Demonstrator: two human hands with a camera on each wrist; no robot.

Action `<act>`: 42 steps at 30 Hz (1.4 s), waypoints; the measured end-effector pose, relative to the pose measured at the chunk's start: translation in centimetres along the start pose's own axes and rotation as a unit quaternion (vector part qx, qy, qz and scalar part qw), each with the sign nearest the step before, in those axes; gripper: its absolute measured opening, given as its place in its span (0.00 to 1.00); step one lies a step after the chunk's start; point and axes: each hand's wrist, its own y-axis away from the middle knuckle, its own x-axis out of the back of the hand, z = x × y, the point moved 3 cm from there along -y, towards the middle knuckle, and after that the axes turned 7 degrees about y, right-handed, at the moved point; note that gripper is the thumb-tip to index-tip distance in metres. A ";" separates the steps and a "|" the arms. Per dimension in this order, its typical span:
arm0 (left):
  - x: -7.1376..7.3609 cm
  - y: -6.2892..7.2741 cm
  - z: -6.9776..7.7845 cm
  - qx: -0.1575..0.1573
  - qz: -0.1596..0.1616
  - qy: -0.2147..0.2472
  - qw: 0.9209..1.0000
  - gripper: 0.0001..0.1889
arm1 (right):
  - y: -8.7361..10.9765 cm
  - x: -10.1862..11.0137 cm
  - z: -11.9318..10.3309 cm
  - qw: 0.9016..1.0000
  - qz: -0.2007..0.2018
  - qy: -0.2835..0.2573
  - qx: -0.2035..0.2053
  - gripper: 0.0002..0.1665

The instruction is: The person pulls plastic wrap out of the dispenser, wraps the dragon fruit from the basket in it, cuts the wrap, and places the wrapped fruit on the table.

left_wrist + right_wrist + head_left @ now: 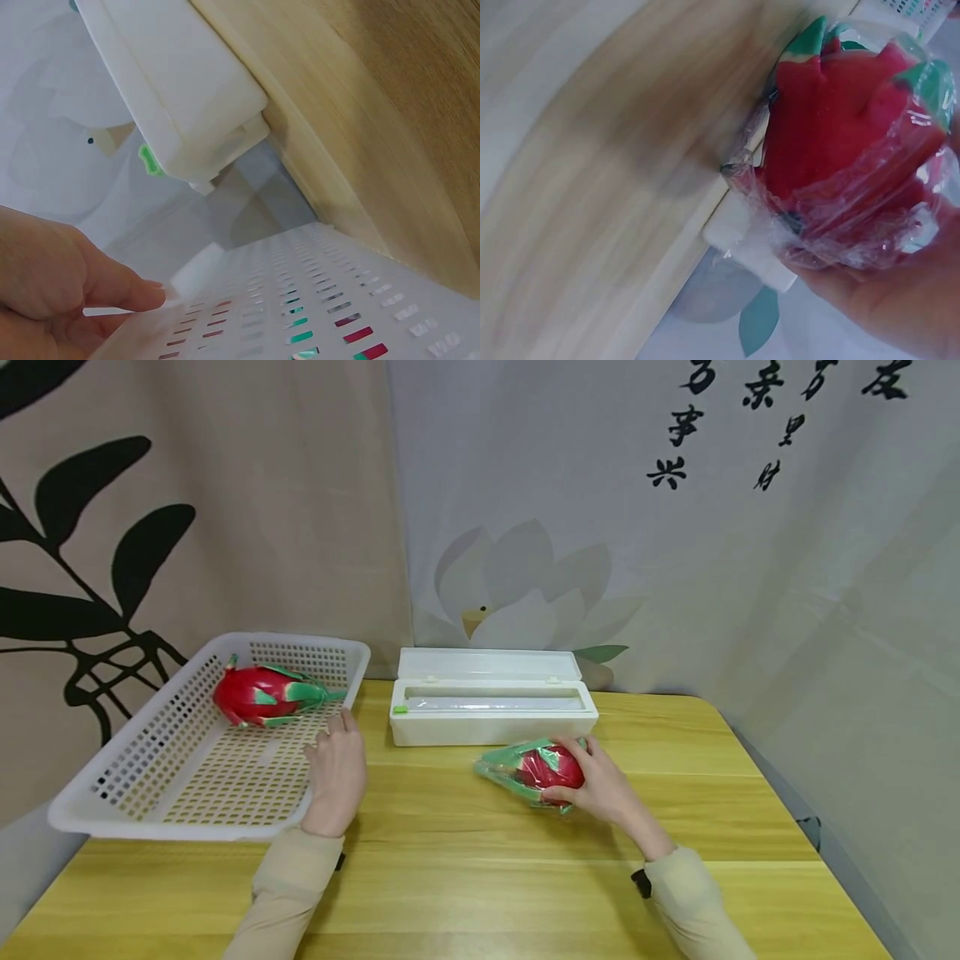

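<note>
My right hand (600,781) grips a red dragon fruit (847,135) with green-tipped scales, wrapped in clear plastic film. Thumb and fingers span its right side, close over the table in front of a white cling film dispenser (491,727). At the left, a white perforated basket (97,814) holds a second dragon fruit (251,693), lying at its far end with its green tip toward the right wall. My left hand (337,777) holds that basket's right rim; in the left wrist view its thumb (131,289) and fingers lie on either side of the edge.
The dispenser's lid (487,664) stands raised, showing a roll of film (495,703) inside, with a green slider (401,709) at its left end. A wooden table (480,877) carries everything. Printed curtains (525,485) hang behind and at the right.
</note>
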 end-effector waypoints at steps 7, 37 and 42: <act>0.0 0.0 0.0 -0.004 0.009 -0.002 1.000 0.20 | 1.1 0.8 2.1 1.000 0.006 0.008 -0.020 0.48; -0.1 0.1 -0.1 -0.018 0.028 -0.008 0.999 0.20 | 5.0 5.1 10.8 0.987 0.000 0.012 -0.158 0.52; -0.1 0.2 -0.2 -0.026 0.044 -0.014 0.999 0.21 | 5.8 5.7 11.9 0.983 -0.002 0.016 -0.185 0.53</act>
